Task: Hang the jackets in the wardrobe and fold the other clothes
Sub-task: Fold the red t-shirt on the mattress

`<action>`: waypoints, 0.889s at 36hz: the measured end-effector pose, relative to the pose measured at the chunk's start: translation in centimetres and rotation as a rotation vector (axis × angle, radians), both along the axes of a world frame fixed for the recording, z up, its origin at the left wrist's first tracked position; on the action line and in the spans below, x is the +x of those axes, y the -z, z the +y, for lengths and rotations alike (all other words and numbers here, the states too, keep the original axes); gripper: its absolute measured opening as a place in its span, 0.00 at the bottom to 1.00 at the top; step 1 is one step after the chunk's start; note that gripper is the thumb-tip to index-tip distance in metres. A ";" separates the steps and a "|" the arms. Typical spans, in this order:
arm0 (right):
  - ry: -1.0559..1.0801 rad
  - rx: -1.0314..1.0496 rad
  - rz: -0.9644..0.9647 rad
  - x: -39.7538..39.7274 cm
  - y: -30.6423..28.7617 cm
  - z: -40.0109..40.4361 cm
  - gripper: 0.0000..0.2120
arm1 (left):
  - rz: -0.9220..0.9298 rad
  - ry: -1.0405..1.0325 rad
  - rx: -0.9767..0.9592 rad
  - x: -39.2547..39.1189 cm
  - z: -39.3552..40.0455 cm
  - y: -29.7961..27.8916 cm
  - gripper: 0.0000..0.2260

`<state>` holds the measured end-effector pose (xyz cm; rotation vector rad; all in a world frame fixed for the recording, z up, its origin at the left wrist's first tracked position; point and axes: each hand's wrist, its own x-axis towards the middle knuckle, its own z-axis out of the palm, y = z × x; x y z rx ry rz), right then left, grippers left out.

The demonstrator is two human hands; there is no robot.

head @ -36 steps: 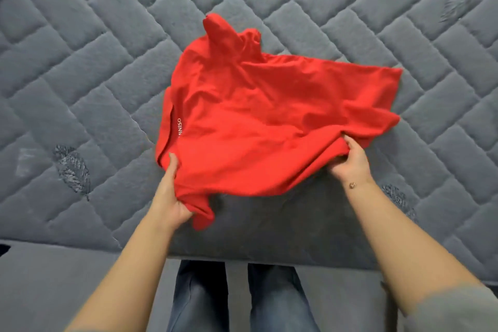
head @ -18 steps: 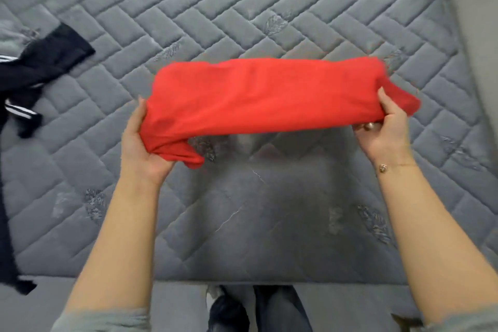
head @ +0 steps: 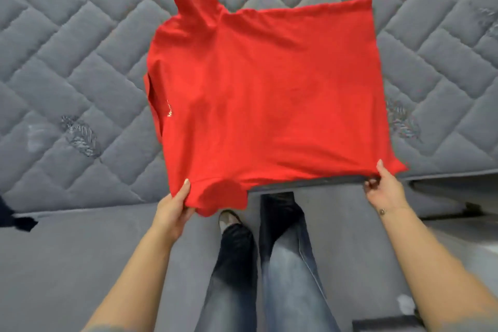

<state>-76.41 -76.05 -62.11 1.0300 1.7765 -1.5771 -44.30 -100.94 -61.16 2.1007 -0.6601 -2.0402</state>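
A red shirt (head: 269,94) lies spread over the near edge of the grey quilted mattress (head: 67,62), folded into a rough rectangle with a sleeve poking up at its far left corner. My left hand (head: 175,210) grips the shirt's near left corner, thumb on top. My right hand (head: 384,187) pinches the near right corner at the mattress edge. The near hem hangs slightly past the edge.
A scrap of dark clothing (head: 16,219) shows at the left edge, on the mattress side. My legs in jeans (head: 269,264) stand against the bed. Grey floor lies below, with a dark object (head: 388,325) at the bottom right.
The shirt was lifted and stretched in the air between both hands half a second ago; now it is laid down flatter on the mattress, nearer the edge, both hands still holding its near corners.
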 end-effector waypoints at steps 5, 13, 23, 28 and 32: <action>0.001 -0.032 0.018 -0.5 0.2 0.5 0.09 | -0.035 0.149 -0.103 0.1 -0.1 -0.2 0.11; 0.060 -0.224 0.012 -4.2 -2.8 -2.2 0.10 | 0.204 -0.199 0.113 -3.3 -3.8 -3.3 0.08; -0.107 -0.311 -0.101 -11.9 -3.3 -10.7 0.09 | 0.156 -0.261 -0.004 -9.7 -11.4 -5.3 0.08; -0.484 -0.007 0.123 -7.9 -2.1 -14.4 0.07 | -0.248 -0.218 -0.237 -7.3 -11.1 -3.2 0.06; -1.027 0.204 0.544 -2.0 -1.7 -16.3 0.11 | -0.251 -0.065 -0.112 -5.8 -10.3 -1.2 0.04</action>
